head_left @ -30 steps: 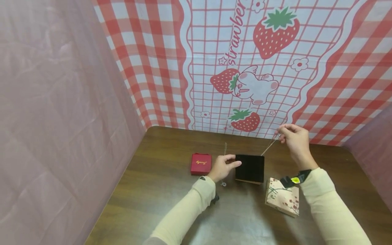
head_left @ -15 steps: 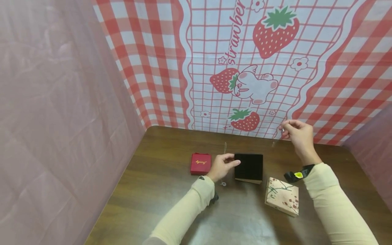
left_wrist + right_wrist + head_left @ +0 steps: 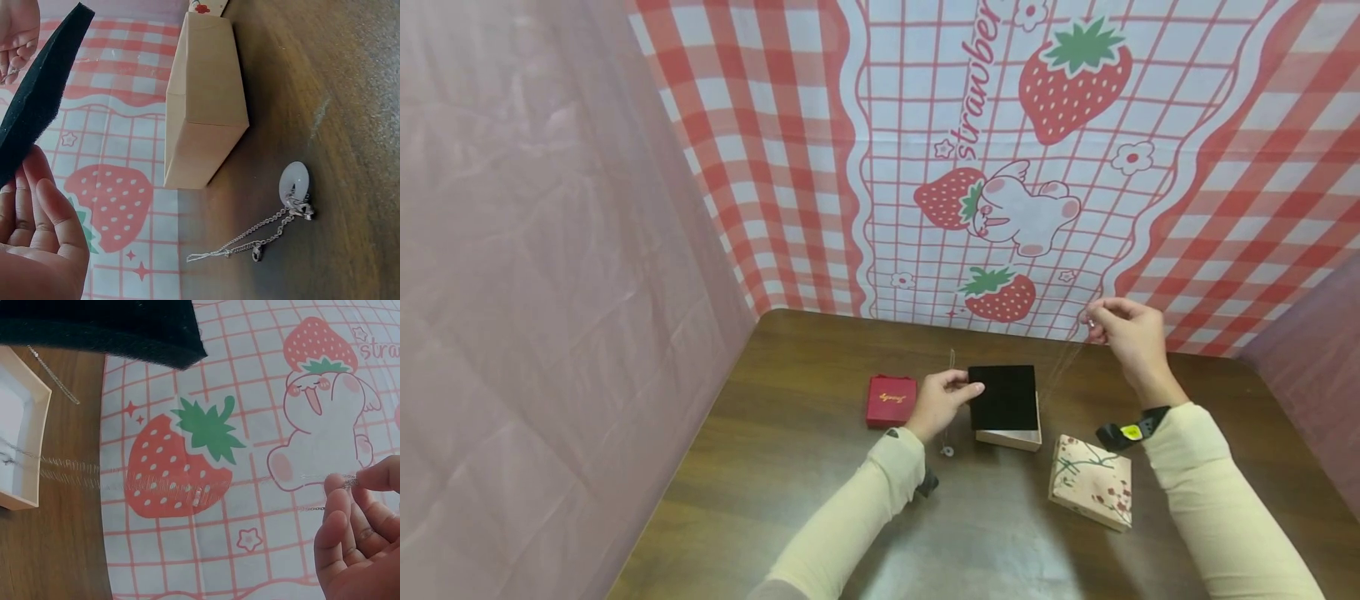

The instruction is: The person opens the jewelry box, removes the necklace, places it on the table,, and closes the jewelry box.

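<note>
Between thumb and fingers my left hand holds a black, velvety foam pad. The pad hangs tilted over a small open cardboard box with a pale inside. Raised at the back right, my right hand pinches a thin silver chain necklace by one end. In the right wrist view the chain, blurred by motion, stretches from the fingertips down into the box. Beside the box lies another silver chain with a white ring-shaped pendant.
A red jewelry box with gold lettering stands left of my left hand. Nearer and to the right lies a cream box lid printed with flowers. A checked strawberry cloth hangs behind the wooden table.
My left hand has raised the black pad up and away from the box, baring its pale inside. The right hand has shifted slightly right and up, still pinching the necklace.
</note>
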The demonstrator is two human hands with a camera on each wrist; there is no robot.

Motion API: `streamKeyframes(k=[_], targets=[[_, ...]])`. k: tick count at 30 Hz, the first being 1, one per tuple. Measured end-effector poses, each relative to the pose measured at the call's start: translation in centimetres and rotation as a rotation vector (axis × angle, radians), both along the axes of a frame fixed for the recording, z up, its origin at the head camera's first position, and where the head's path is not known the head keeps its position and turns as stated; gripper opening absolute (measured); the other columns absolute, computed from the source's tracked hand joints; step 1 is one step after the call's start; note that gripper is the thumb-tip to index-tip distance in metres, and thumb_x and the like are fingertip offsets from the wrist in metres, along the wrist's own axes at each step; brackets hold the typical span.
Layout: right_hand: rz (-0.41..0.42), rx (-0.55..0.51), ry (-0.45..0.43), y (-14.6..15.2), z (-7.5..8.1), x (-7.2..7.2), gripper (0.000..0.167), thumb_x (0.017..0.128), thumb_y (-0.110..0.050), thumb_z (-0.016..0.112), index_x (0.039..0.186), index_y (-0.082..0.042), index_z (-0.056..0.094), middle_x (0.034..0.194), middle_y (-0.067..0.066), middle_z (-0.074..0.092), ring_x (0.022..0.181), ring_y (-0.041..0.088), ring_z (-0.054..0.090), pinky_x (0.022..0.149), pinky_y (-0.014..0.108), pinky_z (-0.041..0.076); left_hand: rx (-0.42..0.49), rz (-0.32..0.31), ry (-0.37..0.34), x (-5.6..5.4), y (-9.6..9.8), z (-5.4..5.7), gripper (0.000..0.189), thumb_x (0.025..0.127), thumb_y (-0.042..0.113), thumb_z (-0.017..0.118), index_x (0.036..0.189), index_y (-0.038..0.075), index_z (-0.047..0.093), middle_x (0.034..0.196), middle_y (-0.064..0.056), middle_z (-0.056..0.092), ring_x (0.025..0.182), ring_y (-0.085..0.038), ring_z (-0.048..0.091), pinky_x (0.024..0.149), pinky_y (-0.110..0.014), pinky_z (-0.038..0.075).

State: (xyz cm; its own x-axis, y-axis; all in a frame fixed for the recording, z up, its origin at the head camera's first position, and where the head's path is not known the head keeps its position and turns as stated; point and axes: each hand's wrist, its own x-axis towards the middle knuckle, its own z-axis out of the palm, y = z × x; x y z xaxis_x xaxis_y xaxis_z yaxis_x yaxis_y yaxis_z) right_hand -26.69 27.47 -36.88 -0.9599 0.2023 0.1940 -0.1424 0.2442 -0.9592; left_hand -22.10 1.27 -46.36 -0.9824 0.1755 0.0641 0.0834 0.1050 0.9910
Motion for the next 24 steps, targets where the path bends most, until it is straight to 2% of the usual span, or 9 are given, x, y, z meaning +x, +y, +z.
streamKeyframes(k=[3,9,15,19,22,24], targets=[[0.013,0.032,-0.006,-0.1,0.1,0.1,0.013,0.093,-0.010,0.060,0.084,-0.010,0.069,0.066,-0.016,0.068,0.050,0.002,0.057,0.050,0.015,0.050,-0.001,-0.006,0.004,0.7,-0.3,1.0,0.031,0.090,0.009,0.068,0.111,-0.013,0.065,0.104,-0.028,0.069,0.088,-0.021,0.067,0.073,-0.019,0.053],[0.036,0.071,0.001,-0.2,0.7,0.3,0.013,0.093,-0.011,0.061,0.083,-0.010,0.069,0.064,-0.017,0.067,0.050,0.001,0.056,0.049,0.015,0.049,0.017,-0.006,0.004,0.9,-0.5,0.9,0.031,0.090,0.010,0.068,0.111,-0.013,0.064,0.103,-0.029,0.069,0.085,-0.018,0.067,0.070,-0.015,0.051],[-0.032,0.113,-0.035,-0.2,1.4,0.6,0.017,0.092,-0.013,0.061,0.077,-0.019,0.068,0.059,-0.021,0.062,0.048,-0.001,0.054,0.047,0.014,0.047,0.027,-0.003,-0.006,0.7,-0.7,0.7,0.031,0.090,0.010,0.068,0.111,-0.013,0.064,0.102,-0.029,0.069,0.079,-0.008,0.062,0.069,-0.017,0.052],[-0.053,0.153,-0.082,0.4,1.1,0.2,0.018,0.092,-0.014,0.060,0.076,-0.021,0.065,0.057,-0.022,0.060,0.048,-0.002,0.053,0.046,0.014,0.046,0.035,0.004,-0.020,-0.6,-0.2,-1.4,0.031,0.090,0.010,0.069,0.111,-0.011,0.065,0.102,-0.029,0.069,0.078,-0.007,0.061,0.069,-0.019,0.053],[-0.054,0.203,-0.094,1.0,0.9,-0.8,0.013,0.093,-0.017,0.059,0.081,-0.016,0.065,0.056,-0.023,0.059,0.048,-0.003,0.053,0.047,0.015,0.046,0.035,0.014,-0.023,-1.4,0.2,-3.1,0.030,0.089,0.011,0.070,0.110,-0.009,0.066,0.101,-0.026,0.070,0.079,-0.010,0.064,0.070,-0.023,0.055],[-0.061,0.244,-0.085,1.3,1.1,-1.6,0.014,0.094,-0.019,0.058,0.088,-0.008,0.065,0.057,-0.024,0.058,0.050,-0.005,0.053,0.048,0.014,0.047,0.042,0.017,-0.021,-1.5,0.2,-3.2,0.029,0.089,0.011,0.070,0.110,-0.008,0.067,0.100,-0.025,0.070,0.080,-0.013,0.065,0.073,-0.028,0.057]])
